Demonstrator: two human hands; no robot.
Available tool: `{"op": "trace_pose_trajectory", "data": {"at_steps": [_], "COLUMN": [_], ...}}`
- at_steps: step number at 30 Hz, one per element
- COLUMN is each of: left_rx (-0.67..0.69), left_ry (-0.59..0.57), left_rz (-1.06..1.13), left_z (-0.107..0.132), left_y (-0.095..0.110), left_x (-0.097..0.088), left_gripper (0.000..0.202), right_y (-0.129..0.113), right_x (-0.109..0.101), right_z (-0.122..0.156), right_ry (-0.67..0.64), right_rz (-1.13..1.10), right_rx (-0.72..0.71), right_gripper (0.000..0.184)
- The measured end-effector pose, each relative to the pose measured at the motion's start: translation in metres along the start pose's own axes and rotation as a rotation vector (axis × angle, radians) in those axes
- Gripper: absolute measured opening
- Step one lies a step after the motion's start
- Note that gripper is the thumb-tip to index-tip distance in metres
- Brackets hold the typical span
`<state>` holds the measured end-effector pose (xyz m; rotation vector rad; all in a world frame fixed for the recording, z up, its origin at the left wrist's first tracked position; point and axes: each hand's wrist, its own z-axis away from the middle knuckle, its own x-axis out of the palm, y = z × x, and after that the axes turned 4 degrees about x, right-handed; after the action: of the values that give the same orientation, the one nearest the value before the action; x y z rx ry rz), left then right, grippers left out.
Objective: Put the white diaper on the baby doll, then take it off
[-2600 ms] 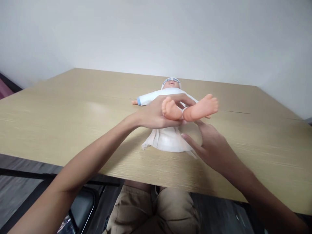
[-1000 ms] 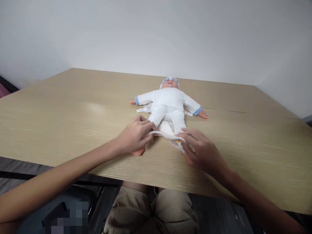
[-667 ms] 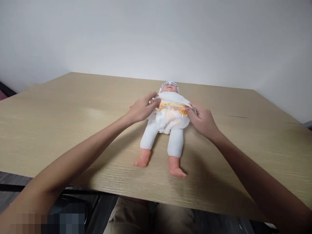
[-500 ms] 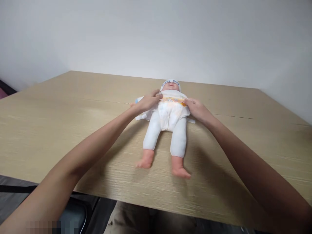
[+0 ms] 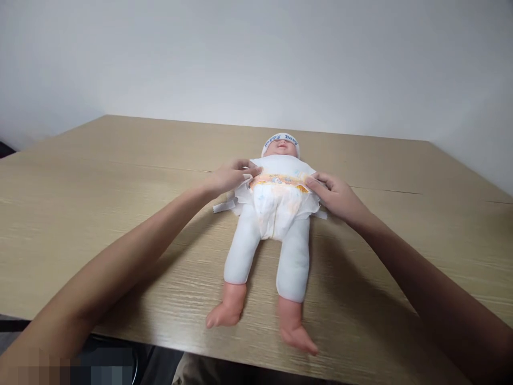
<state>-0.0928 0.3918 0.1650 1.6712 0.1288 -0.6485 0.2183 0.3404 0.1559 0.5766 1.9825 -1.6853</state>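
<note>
Both hands are at the diaper (image 5: 276, 211), which lies over the doll's lower belly and between its legs. The left hand (image 5: 237, 175) pinches the front panel near one upper corner, thumb against bent fingers. The right hand (image 5: 334, 193) grips the opposite corner the same way, its fingers curled partly out of sight. Between them, an orange patterned band (image 5: 278, 179) runs across the belly.

The doll (image 5: 280, 162) lies on its back on the surface (image 5: 132, 214), head away from the person and bare feet (image 5: 225, 306) toward the near edge, legs slightly apart. Its white cap (image 5: 281, 138) carries blue lettering. One white tab (image 5: 224, 206) sticks out past the hip below the left hand; another tab (image 5: 321, 215) shows below the right. Both are unfastened. Behind the surface rises a pale wall (image 5: 256, 59).
</note>
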Motion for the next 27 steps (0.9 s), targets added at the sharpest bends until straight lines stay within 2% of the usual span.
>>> {"op": "trace_pose_trajectory", "data": {"at_steps": [3,6,8,11,14,16,23,27], "left_rx": [0.054,0.295,0.474,0.631,0.64,0.634,0.635,0.622], "left_ry": [0.143,0.239,0.22,0.055,-0.076,-0.078,-0.037,-0.023], "left_rz": [-0.157,-0.37,-0.462,-0.567,-0.671,-0.704,-0.725,-0.747], "left_z": [0.004,0.015,0.02,0.019,0.012,0.008,0.009,0.011], "left_y": [0.02,0.042,0.056,0.07,0.07,0.064,0.055,0.057], "left_x": [-0.002,0.007,0.021,0.05,0.077,0.087,0.09,0.092], "left_gripper": [0.03,0.032,0.031,0.032,0.036,0.039,0.052,0.054], "right_y": [0.009,0.028,0.04,0.051,0.055,0.055,0.053,0.054], "right_x": [-0.005,-0.008,-0.007,-0.003,0.002,0.003,0.001,-0.004], "right_z": [0.017,0.042,0.056,0.064,0.06,0.058,0.058,0.056], "right_ry": [0.105,0.208,0.22,0.199,0.209,0.218,0.182,0.116], "right_rz": [0.014,0.199,0.328,0.424,0.436,0.422,0.342,0.281], "right_rx": [0.025,-0.02,-0.055,-0.068,-0.011,0.033,0.176,0.159], "right_gripper": [0.043,0.037,0.035,0.035,0.031,0.03,0.039,0.049]}}
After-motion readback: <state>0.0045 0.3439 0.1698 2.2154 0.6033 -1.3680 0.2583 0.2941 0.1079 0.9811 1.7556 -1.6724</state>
